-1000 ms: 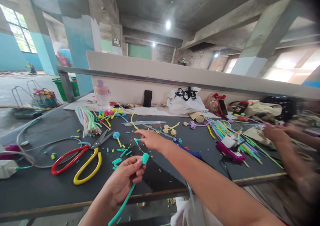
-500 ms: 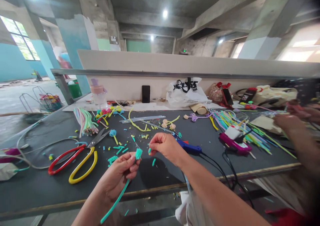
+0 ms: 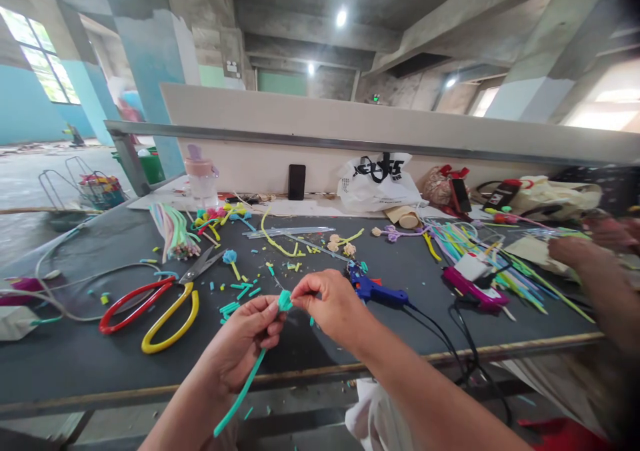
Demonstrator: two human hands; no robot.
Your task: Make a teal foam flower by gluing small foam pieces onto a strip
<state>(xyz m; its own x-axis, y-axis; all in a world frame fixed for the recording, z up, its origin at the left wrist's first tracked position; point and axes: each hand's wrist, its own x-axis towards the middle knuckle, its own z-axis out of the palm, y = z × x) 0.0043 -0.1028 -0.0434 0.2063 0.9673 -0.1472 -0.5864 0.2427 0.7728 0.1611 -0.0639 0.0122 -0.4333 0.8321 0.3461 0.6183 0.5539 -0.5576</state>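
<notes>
My left hand (image 3: pixel 255 328) is closed on a teal fuzzy stem (image 3: pixel 241 398), which hangs down below the fist toward the table edge. At its top a small teal bud (image 3: pixel 285 300) sticks out above the thumb. The fingertips of my right hand (image 3: pixel 325 301) are pinched against the right side of this bud; whatever they hold is too small to make out. Short teal pieces (image 3: pixel 230 308) lie on the dark table left of my hands. Behind my right hand rests a blue glue gun (image 3: pixel 383 292).
Scissors (image 3: pixel 183 291) with red and yellow handles lie open at left. Colourful stems (image 3: pixel 175 234) stand bundled behind them. A magenta device (image 3: pixel 475 290) and more loose stems (image 3: pixel 525 284) are at right, near another person's hand (image 3: pixel 575 254). A phone (image 3: pixel 297 182) leans on the back panel.
My right hand has moved left and its fingertips now meet the teal bud. My left hand still holds the stem. The camera view has shifted slightly.
</notes>
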